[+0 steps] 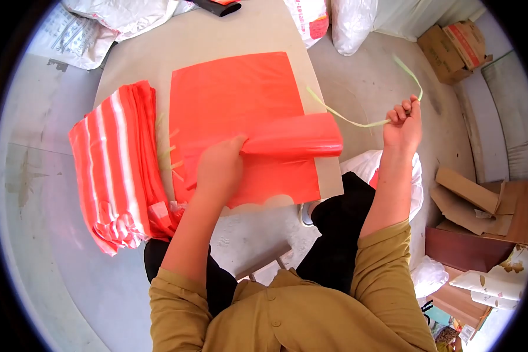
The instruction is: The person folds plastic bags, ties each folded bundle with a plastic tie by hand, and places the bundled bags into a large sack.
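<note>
My left hand is closed around the left end of a folded bundle of red plastic bags; the fingers are partly hidden by the back of the hand. Under the bundle, a flat red plastic sheet lies spread on the tan tabletop, its near edge scalloped. Out to the right of the table, my right hand is raised and closed on a pale green plastic strip. One end of the strip trails left towards the table, while the other curls up beyond my fingers.
A thick stack of red-and-white striped plastic bags hangs over the table's left edge. Several pale strips lie beside it. White sacks are at the back left. Cardboard boxes stand at the far right, with an opened carton nearer.
</note>
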Action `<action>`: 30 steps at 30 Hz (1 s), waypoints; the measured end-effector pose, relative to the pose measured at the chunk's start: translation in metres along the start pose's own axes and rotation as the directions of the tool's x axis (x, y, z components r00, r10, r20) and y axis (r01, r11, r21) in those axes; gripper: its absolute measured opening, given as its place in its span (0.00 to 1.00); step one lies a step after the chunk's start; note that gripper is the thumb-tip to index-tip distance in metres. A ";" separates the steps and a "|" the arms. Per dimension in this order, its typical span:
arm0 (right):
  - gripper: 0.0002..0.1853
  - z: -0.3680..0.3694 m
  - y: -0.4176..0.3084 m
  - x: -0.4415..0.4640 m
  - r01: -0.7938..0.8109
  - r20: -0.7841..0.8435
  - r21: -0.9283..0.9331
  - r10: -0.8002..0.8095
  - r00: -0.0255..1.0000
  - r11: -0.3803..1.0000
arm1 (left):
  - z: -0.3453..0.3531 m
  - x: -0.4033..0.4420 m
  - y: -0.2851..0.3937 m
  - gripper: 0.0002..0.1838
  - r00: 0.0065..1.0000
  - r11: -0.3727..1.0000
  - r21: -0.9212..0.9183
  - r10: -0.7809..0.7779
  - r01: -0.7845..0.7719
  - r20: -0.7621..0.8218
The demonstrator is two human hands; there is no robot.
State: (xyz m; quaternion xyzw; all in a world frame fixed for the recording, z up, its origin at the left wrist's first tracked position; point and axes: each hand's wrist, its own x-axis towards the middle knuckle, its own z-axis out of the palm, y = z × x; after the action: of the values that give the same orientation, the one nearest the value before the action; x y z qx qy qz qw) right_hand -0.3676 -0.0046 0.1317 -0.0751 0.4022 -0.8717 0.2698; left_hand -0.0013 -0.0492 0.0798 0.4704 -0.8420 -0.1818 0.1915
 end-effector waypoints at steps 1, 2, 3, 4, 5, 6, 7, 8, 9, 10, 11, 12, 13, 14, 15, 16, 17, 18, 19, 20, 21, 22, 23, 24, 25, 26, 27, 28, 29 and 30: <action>0.07 -0.003 -0.002 0.004 0.005 -0.017 -0.022 -0.005 1.000 1.000 | -0.007 -0.002 0.000 0.19 1.000 0.999 -0.046 0.018 -0.019 -0.025; 0.07 -0.006 -0.001 0.008 -0.027 -0.009 -0.066 0.026 1.000 0.997 | -0.014 -0.005 -0.001 0.19 0.998 0.995 -0.091 0.035 -0.039 -0.051; 0.08 -0.007 -0.001 0.010 -0.056 -0.002 -0.110 0.056 0.998 0.992 | -0.022 -0.007 -0.001 0.19 0.998 0.963 -0.263 -0.045 0.057 0.052; 0.08 -0.009 0.000 0.012 -0.085 0.002 -0.154 0.087 0.996 0.984 | -0.030 -0.010 -0.003 0.20 0.980 0.894 -0.416 -0.105 0.167 0.167; 0.11 -0.016 0.007 0.017 -0.124 0.154 -0.270 0.170 0.973 0.955 | -0.035 -0.013 -0.006 0.21 0.947 0.792 -0.541 -0.142 0.284 0.289; 0.13 -0.027 0.020 0.025 -0.138 0.291 -0.388 0.263 0.920 0.911 | -0.037 -0.016 -0.009 0.22 0.921 0.656 -0.666 -0.124 0.355 0.369; 0.16 -0.028 0.024 0.024 -0.129 0.406 -0.502 0.365 0.838 0.855 | -0.037 -0.021 -0.013 0.23 0.892 0.495 -0.758 -0.088 0.426 0.444; 0.17 -0.031 0.039 0.016 -0.067 0.442 -0.617 0.416 0.795 0.784 | -0.037 -0.024 -0.015 0.24 0.861 0.315 -0.811 -0.038 0.493 0.508; 0.17 -0.025 0.057 -0.003 0.007 0.468 -0.708 0.462 0.753 0.707 | -0.035 -0.027 -0.014 0.26 0.857 0.174 -0.844 0.008 0.507 0.516; 0.17 -0.018 0.074 -0.023 0.082 0.498 -0.766 0.508 0.703 0.638 | -0.033 -0.030 -0.011 0.27 0.854 0.029 -0.856 0.054 0.516 0.517; 0.18 -0.010 0.091 -0.046 0.154 0.531 -0.794 0.547 0.648 0.588 | -0.031 -0.031 -0.008 0.29 0.853 -0.116 -0.846 0.101 0.521 0.511; 0.18 -0.002 0.105 -0.066 0.206 0.571 -0.794 0.584 0.576 0.573 | -0.030 -0.030 -0.005 0.30 0.860 -0.151 -0.847 0.074 0.510 0.505; 0.19 0.003 0.117 -0.086 0.240 0.604 -0.785 0.618 0.503 0.572 | -0.030 -0.030 0.000 0.32 0.864 -0.187 -0.846 0.045 0.500 0.501; 0.19 0.008 0.125 -0.101 0.260 0.630 -0.771 0.637 0.444 0.581 | -0.030 -0.030 0.001 0.33 0.867 -0.222 -0.844 0.012 0.488 0.498; 0.19 0.014 0.131 -0.114 0.275 0.654 -0.755 0.655 0.377 0.596 | -0.028 -0.031 -0.001 0.33 0.861 -0.225 -0.842 -0.030 0.490 0.508; 0.20 0.019 0.135 -0.124 0.283 0.670 -0.743 0.673 0.315 0.607 | -0.023 -0.032 -0.006 0.33 0.853 -0.228 -0.842 -0.074 0.489 0.516; 0.20 0.023 0.137 -0.131 0.292 0.679 -0.733 0.687 0.261 0.614 | -0.018 -0.033 -0.011 0.32 0.844 -0.231 -0.842 -0.118 0.488 0.522; 0.21 0.026 0.140 -0.136 0.307 0.684 -0.725 0.698 0.214 0.616 | -0.011 -0.035 -0.021 0.31 0.804 -0.233 -0.805 -0.125 0.545 0.581; 0.21 0.028 0.143 -0.141 0.316 0.683 -0.721 0.710 0.173 0.617 | -0.004 -0.037 -0.032 0.29 0.760 -0.236 -0.764 -0.131 0.600 0.637; 0.21 0.031 0.145 -0.143 0.329 0.681 -0.716 0.720 0.133 0.616 | -0.001 -0.038 -0.040 0.28 0.711 -0.240 -0.719 -0.136 0.652 0.690; 0.22 0.033 0.147 -0.144 0.343 0.678 -0.711 0.727 0.106 0.613 | -0.003 -0.038 -0.040 0.26 0.699 -0.210 -0.720 -0.172 0.662 0.694; 0.22 0.036 0.147 -0.145 0.362 0.671 -0.709 0.737 0.082 0.605 | -0.007 -0.036 -0.036 0.24 0.688 -0.180 -0.719 -0.208 0.672 0.695; 0.23 0.037 0.147 -0.145 0.379 0.662 -0.708 0.747 0.065 0.596 | -0.009 -0.035 -0.035 0.22 0.676 -0.149 -0.716 -0.242 0.682 0.696; 0.23 0.038 0.147 -0.144 0.401 0.651 -0.711 0.756 0.066 0.577 | -0.007 -0.035 -0.039 0.20 0.691 -0.132 -0.734 -0.258 0.667 0.675; 0.23 0.039 0.147 -0.144 0.430 0.628 -0.724 0.774 0.086 0.539 | -0.004 -0.036 -0.044 0.19 0.707 -0.113 -0.751 -0.272 0.650 0.653; 0.24 0.038 0.146 -0.142 0.458 0.594 -0.745 0.795 0.124 0.485 | 0.000 -0.036 -0.048 0.17 0.722 -0.093 -0.768 -0.285 0.634 0.630; 0.24 0.036 0.143 -0.138 0.489 0.538 -0.777 0.821 0.188 0.397 | 0.003 -0.035 -0.050 0.16 0.744 -0.082 -0.795 -0.305 0.601 0.594; 0.25 0.031 0.143 -0.134 0.515 0.467 -0.808 0.844 0.263 0.287 | 0.006 -0.035 -0.051 0.16 0.764 -0.070 -0.820 -0.326 0.568 0.556; 0.25 0.025 0.143 -0.130 0.529 0.390 -0.831 0.858 0.334 0.172 | 0.007 -0.035 -0.052 0.15 0.783 -0.056 -0.844 -0.345 0.533 0.517; 0.26 0.017 0.143 -0.123 0.534 0.314 -0.843 0.857 0.409 0.055 | 0.005 -0.035 -0.053 0.15 0.775 0.019 -0.826 -0.360 0.564 0.520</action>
State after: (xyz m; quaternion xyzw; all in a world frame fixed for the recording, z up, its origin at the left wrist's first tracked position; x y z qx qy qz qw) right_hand -0.1997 -0.0266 0.0477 -0.6079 0.6585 -0.0908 0.4343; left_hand 0.0515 -0.0441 0.0441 0.4740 -0.3469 -0.7520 0.2991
